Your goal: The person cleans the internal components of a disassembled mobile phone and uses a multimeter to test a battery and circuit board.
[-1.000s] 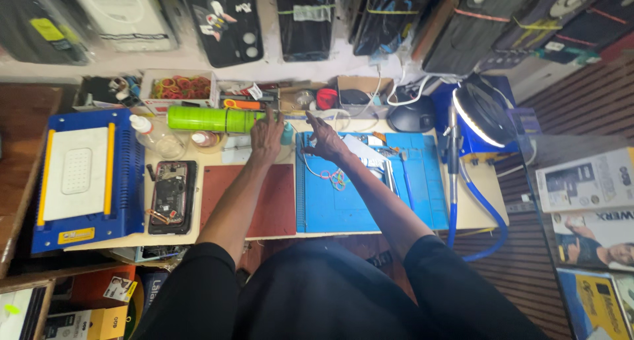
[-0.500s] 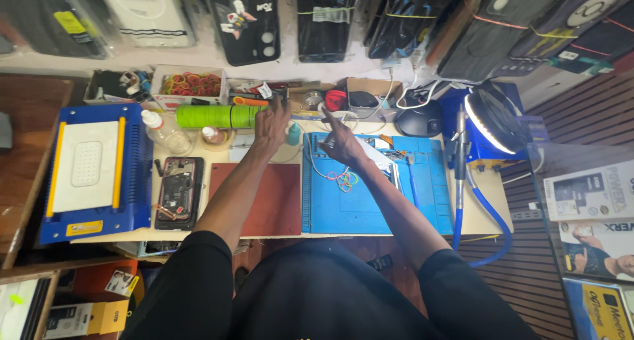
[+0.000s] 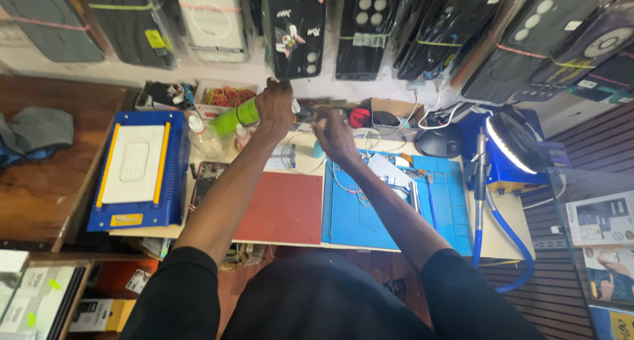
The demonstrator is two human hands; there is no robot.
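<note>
**Both hands up at the back edge of the bench**

Near edge first: my arms run out from black sleeves over the bench. Red mat (image 3: 284,208) sits at the front edge, centre-left; blue work mat (image 3: 370,208) lies touching it on the right, with thin wires and a few small tools on it. Laid side by side like that, they read as the main working spots.

Left of the red mat: an opened phone (image 3: 206,179), face down, and beyond it the blue screen-separator machine (image 3: 140,171) near the left edge, white plate up.

Right edge: round ring lamp (image 3: 512,145) on a blue base, and a blue hose (image 3: 502,237) looping off the front. Lamp is tilted toward the mats, probably to light them.

Far side: left hand (image 3: 276,105) is raised and clenched around the end of a green cylinder (image 3: 234,118), which is tipped up off the back-left of the bench, beside a small clear bottle (image 3: 201,138). Something white shows at the fingers; too small to name.

Right hand (image 3: 333,132) is flat-ish, fingers reaching at the clutter along the back edge near a red round thing (image 3: 358,117). Can't tell if it grasps anything.

A tray of rubber bands (image 3: 228,95) sits at the back edge. Above it, bagged phone cases (image 3: 363,29) hang on the wall.
</note>
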